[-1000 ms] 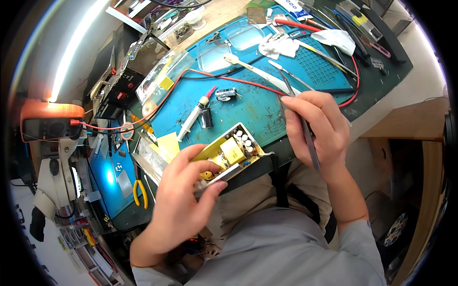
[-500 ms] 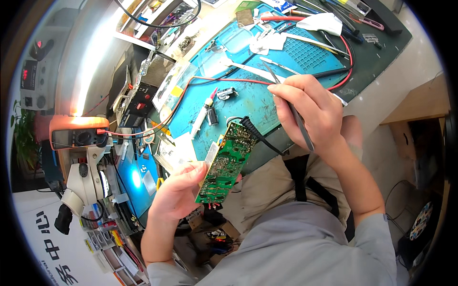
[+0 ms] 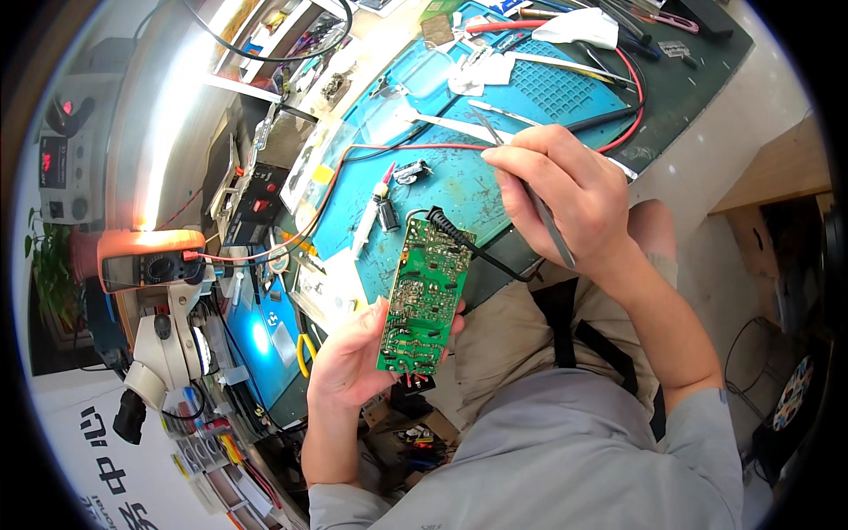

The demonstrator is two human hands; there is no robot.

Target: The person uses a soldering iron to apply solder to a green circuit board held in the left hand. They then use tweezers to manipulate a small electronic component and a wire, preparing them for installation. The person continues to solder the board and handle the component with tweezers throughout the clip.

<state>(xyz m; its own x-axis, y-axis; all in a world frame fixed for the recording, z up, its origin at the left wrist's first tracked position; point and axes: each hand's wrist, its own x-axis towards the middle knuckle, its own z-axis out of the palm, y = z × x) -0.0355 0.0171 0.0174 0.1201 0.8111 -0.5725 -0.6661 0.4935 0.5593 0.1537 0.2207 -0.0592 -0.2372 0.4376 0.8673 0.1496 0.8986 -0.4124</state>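
Note:
My left hand (image 3: 349, 358) is closed round the lower end of a green circuit board (image 3: 424, 300), thumb on its left edge and fingertips at the right edge. The board's soldered side faces up toward me. A black cable with a ribbed strain relief (image 3: 450, 231) leaves its far end and hangs to the right. My right hand (image 3: 570, 194) grips a pair of dark metal tweezers (image 3: 546, 225), apart from the board, with the tips pointing up and left over the blue mat. Past the board lie a syringe (image 3: 364, 225) and black capacitors (image 3: 387, 215).
A blue work mat (image 3: 424, 185) covers the bench, crossed by red and black test leads. An orange multimeter (image 3: 150, 261) and a white microscope (image 3: 159, 349) stand at left. White tissue (image 3: 579, 29) and several hand tools lie at the far right. Yellow-handled pliers (image 3: 306, 353) rest near my left hand.
My left hand has moved right and turned the board so its soldered side shows more fully. The right hand with the tweezers has shifted slightly left.

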